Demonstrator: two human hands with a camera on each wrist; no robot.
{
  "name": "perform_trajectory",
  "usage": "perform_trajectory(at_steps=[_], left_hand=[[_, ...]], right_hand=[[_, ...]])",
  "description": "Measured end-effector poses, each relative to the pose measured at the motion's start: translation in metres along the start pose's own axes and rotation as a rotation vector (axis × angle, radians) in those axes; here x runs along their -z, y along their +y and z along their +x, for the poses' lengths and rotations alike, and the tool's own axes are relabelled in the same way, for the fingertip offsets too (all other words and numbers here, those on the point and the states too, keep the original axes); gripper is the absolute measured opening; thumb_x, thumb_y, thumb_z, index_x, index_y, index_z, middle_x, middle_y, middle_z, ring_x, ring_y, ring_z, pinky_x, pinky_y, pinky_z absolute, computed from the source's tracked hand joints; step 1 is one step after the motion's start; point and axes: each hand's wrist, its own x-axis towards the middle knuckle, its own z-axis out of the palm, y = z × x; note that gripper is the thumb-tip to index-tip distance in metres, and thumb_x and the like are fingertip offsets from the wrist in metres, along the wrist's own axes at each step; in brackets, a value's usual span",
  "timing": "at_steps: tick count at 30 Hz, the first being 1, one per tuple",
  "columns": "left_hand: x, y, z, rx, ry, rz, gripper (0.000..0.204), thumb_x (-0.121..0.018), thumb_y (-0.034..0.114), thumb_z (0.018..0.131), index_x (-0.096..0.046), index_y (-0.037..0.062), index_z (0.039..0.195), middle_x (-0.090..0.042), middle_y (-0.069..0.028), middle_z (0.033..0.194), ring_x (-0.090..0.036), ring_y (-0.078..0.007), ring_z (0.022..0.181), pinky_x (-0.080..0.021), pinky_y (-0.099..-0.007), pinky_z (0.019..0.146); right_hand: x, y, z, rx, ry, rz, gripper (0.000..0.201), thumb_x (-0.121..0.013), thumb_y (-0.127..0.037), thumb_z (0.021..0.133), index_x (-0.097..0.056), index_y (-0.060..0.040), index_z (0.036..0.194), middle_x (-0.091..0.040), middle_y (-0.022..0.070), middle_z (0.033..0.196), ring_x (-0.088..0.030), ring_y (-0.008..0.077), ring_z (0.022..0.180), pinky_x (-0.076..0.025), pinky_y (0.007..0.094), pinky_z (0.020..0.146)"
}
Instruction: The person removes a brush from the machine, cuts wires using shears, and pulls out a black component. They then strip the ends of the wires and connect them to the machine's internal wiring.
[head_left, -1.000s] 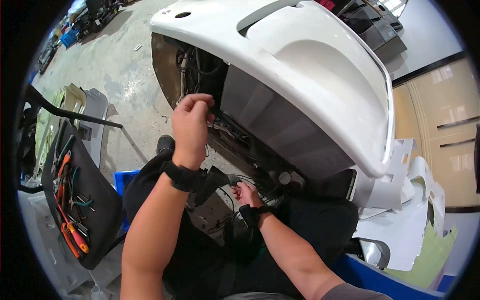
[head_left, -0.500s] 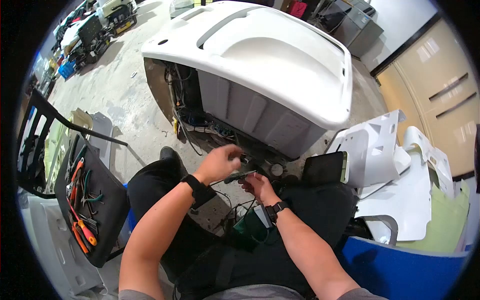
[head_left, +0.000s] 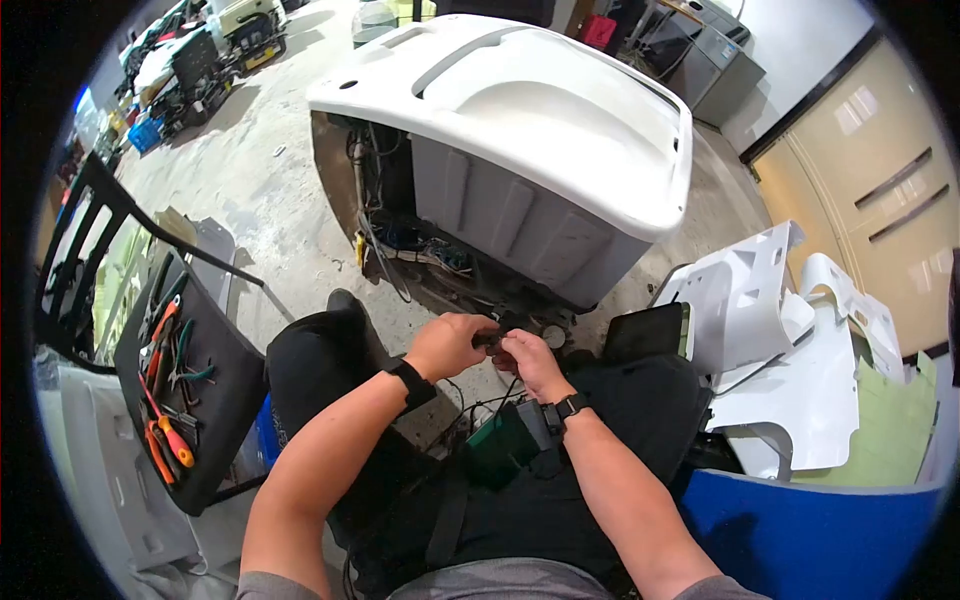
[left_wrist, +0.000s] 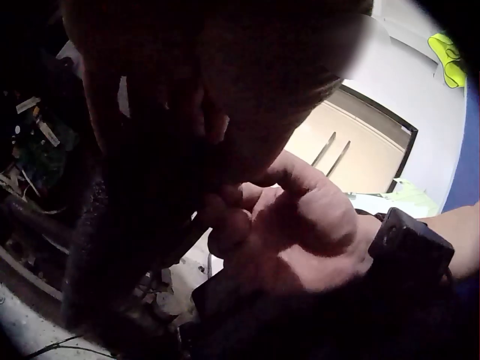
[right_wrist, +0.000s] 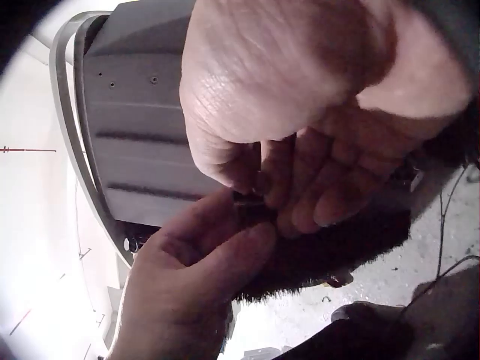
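Observation:
Left hand (head_left: pixel 447 345) and right hand (head_left: pixel 533 362) meet in front of the white-topped machine housing (head_left: pixel 560 110). Between their fingertips a small dark piece (head_left: pixel 489 340) is pinched; its shape is mostly covered. In the right wrist view the right hand (right_wrist: pixel 300 82) fills the top with bent fingers, and the left hand (right_wrist: pixel 187 277) comes from lower left, thumb and finger on the same dark piece (right_wrist: pixel 250 204). Behind them lies a dark, bristly-edged mass (right_wrist: pixel 322 262). The left wrist view shows the left hand (left_wrist: pixel 202 67) in deep shadow and the right hand (left_wrist: pixel 292 232) touching it.
Pliers and a screwdriver (head_left: pixel 176 441) lie on a black chair seat (head_left: pixel 215 430) at left. Wires (head_left: pixel 372 230) hang from the housing's open side. White panels (head_left: pixel 740 300) and a blue container (head_left: pixel 810 530) stand at right. A green item (head_left: pixel 500 445) lies by the lap.
The left hand has come down from near the housing's opening to meet the right hand. The right hand has risen slightly. The head view has tilted, showing more of the housing and floor.

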Motion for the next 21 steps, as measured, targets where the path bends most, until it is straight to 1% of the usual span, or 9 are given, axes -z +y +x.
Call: perform_trajectory(at_steps=[2,5,9,11,15,17,19,20,21], left_hand=[[-0.005,-0.002,-0.002,0.021,0.019,-0.016,0.034,-0.063,0.016,0.066,-0.062,0.0079,0.099,-0.063,-0.0138,0.09,-0.059,-0.03,0.085,-0.048,-0.0374,0.074],[-0.013,-0.005,-0.001,-0.043,0.049,0.061,0.038,-0.063,0.014,0.065,-0.062,0.0071,0.101,-0.063,-0.0146,0.091,-0.06,-0.0305,0.083,-0.048,-0.0373,0.072],[-0.021,-0.013,0.002,-0.112,0.098,0.102,0.036,-0.063,0.013,0.063,-0.063,0.0066,0.098,-0.063,-0.0152,0.089,-0.06,-0.031,0.082,-0.048,-0.0379,0.073],[-0.02,-0.015,0.004,-0.057,0.108,0.027,0.032,-0.063,0.013,0.062,-0.065,0.0062,0.094,-0.063,-0.0154,0.088,-0.059,-0.0314,0.081,-0.048,-0.0384,0.073],[-0.012,-0.015,0.003,-0.051,0.121,-0.016,0.032,-0.064,0.013,0.062,-0.065,0.0056,0.094,-0.063,-0.0154,0.088,-0.06,-0.031,0.081,-0.048,-0.0372,0.073],[-0.008,-0.022,0.003,0.106,0.156,-0.038,0.036,-0.064,0.013,0.062,-0.064,0.0042,0.097,-0.063,-0.0165,0.089,-0.061,-0.0305,0.082,-0.049,-0.0358,0.073],[-0.005,-0.026,0.003,0.132,0.176,-0.056,0.037,-0.064,0.012,0.062,-0.064,0.0037,0.098,-0.063,-0.0171,0.09,-0.061,-0.0305,0.082,-0.049,-0.0352,0.074],[-0.002,-0.026,0.004,0.157,0.197,-0.071,0.038,-0.065,0.011,0.062,-0.063,0.0031,0.099,-0.063,-0.0177,0.09,-0.061,-0.0305,0.082,-0.049,-0.0346,0.074],[0.005,-0.02,0.003,0.195,0.178,-0.138,0.037,-0.065,0.01,0.064,-0.062,0.0008,0.1,-0.064,-0.0176,0.09,-0.063,-0.0272,0.082,-0.049,-0.0336,0.074]], right_hand=[[0.004,-0.001,0.0,-0.033,-0.012,-0.052,0.016,-0.049,-0.017,0.086,-0.056,-0.0026,0.087,-0.058,0.0036,0.079,-0.056,0.0114,0.071,-0.045,0.0254,0.064],[0.008,-0.006,0.001,-0.131,0.032,-0.073,0.017,-0.051,-0.019,0.085,-0.056,-0.0029,0.082,-0.059,0.0034,0.076,-0.054,0.01,0.067,-0.042,0.0243,0.058],[-0.001,-0.016,0.0,-0.073,0.106,-0.28,0.018,-0.052,-0.019,0.084,-0.057,-0.0025,0.079,-0.059,0.0026,0.073,-0.053,0.0097,0.063,-0.041,0.0246,0.055],[-0.005,-0.018,0.002,-0.072,0.153,-0.249,0.018,-0.054,-0.019,0.083,-0.058,-0.0017,0.079,-0.058,0.002,0.071,-0.053,0.0095,0.061,-0.041,0.0243,0.053],[-0.008,-0.021,0.002,-0.007,0.192,-0.338,0.016,-0.055,-0.017,0.082,-0.058,-0.0009,0.08,-0.059,0.0022,0.071,-0.053,0.009,0.061,-0.041,0.0236,0.053],[-0.008,-0.021,-0.001,0.08,0.231,-0.374,0.014,-0.055,-0.015,0.082,-0.058,-0.0011,0.082,-0.06,0.0042,0.076,-0.054,0.0091,0.063,-0.042,0.0228,0.056],[-0.005,-0.02,-0.002,0.147,0.24,-0.337,0.013,-0.054,-0.014,0.084,-0.056,-0.0015,0.086,-0.062,0.0061,0.084,-0.054,0.0089,0.067,-0.042,0.022,0.058],[-0.006,-0.024,-0.003,0.147,0.24,-0.341,0.013,-0.054,-0.014,0.084,-0.056,-0.0015,0.086,-0.062,0.0061,0.084,-0.054,0.0089,0.067,-0.042,0.022,0.058],[-0.008,-0.029,-0.005,0.15,0.226,-0.267,0.013,-0.053,-0.014,0.085,-0.055,-0.0016,0.087,-0.062,0.0062,0.085,-0.054,0.0088,0.068,-0.042,0.0219,0.059]])
